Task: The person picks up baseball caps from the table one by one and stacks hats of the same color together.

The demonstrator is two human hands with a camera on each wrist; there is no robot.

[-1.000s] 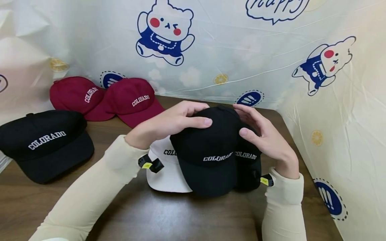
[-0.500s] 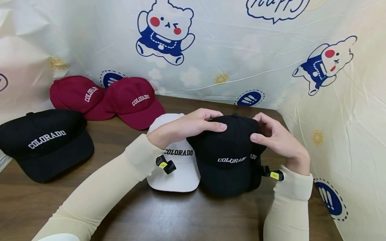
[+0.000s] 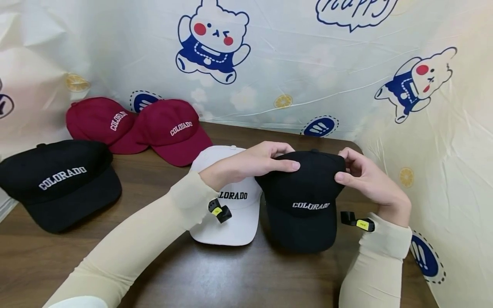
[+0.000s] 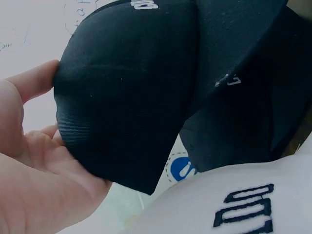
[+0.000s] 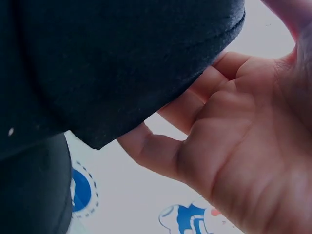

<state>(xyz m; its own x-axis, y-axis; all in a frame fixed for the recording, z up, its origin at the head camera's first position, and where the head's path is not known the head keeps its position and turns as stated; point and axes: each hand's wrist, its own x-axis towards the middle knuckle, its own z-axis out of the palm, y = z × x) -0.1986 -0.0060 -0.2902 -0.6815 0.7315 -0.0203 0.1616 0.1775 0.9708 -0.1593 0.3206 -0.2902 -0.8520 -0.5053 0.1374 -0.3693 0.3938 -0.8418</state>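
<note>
A black cap (image 3: 300,188) with white COLORADO lettering is held between both hands, brim toward me. My left hand (image 3: 262,160) grips its left rear side, thumb in front and fingers behind. On the other side, my right hand (image 3: 366,177) pinches the cap's right rear edge. A white cap (image 3: 239,220) sits on the table just left, partly behind my left forearm. In the left wrist view a second black cap (image 4: 229,136) shows beneath the held one; the head view hides it.
Two dark red caps (image 3: 169,128) lie side by side at the back left. Another black cap (image 3: 73,184) rests at the left. The wooden table (image 3: 231,278) meets a printed curtain (image 3: 289,64) at the back and right.
Both hands have carried the black cap to the right and slightly down. It now covers the other black cap behind it, and more of the white cap shows.
</note>
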